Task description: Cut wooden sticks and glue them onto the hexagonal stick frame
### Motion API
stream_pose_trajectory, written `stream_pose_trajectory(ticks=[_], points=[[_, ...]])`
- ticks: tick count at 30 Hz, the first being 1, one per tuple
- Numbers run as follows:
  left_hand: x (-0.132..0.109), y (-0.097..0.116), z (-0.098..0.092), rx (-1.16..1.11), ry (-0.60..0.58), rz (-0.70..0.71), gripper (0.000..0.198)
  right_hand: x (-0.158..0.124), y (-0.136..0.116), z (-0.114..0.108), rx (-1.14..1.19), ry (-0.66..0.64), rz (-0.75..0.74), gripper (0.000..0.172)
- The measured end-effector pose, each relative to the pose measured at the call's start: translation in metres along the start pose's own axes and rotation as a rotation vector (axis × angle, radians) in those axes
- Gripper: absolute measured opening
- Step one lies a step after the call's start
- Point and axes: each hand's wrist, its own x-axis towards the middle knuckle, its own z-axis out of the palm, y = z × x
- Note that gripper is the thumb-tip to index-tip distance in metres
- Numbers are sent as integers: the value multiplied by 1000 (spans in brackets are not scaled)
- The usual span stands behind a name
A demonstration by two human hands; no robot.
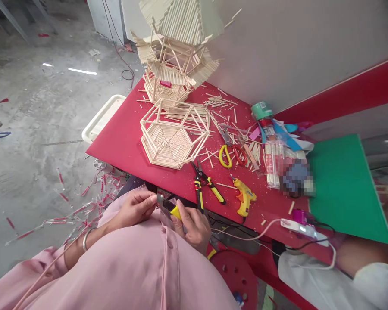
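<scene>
My right hand (194, 224) is closed round a yellow-handled cutter (171, 207) in my lap, its grey blade end pointing left. My left hand (136, 207) pinches at the blade end with fingers closed; what it holds is too small to make out. Both hands rest over my pink clothing just below the front edge of the red table (123, 137). On the table stands a hexagonal stick frame (173, 133), and behind it a tall stick tower (177, 47).
Black-and-yellow pliers (207, 185), a yellow glue gun (244, 196), yellow- and red-handled scissors (231, 153), loose sticks, packets and a green tape roll (261, 110) lie on the table. A green sheet (342, 185) lies right. Another person's white sleeve (313, 271) is lower right. Scraps litter the floor.
</scene>
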Motion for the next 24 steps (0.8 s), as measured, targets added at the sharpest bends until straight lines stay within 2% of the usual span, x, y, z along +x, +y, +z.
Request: stream_pose_trajectory(ticks=[6, 11, 16, 18, 20, 24], points=[[3, -10, -4, -25, 1, 18, 49, 0, 0, -4, -51, 23, -11, 49], [-5, -2, -2, -42, 46, -22, 45, 5, 2, -4, -35, 57, -13, 44], [-13, 6, -3, -58, 92, -15, 44, 12, 4, -15, -138, 258, 234, 44], [-8, 4, -3, -82, 104, -18, 43, 13, 2, -15, 3, 192, 224, 43], [-1, 0, -2, -96, 94, 15, 45, 13, 0, -11, 154, 79, 149, 42], [9, -5, -1, -95, 90, 22, 46, 13, -1, -1, 212, -10, 88, 42]])
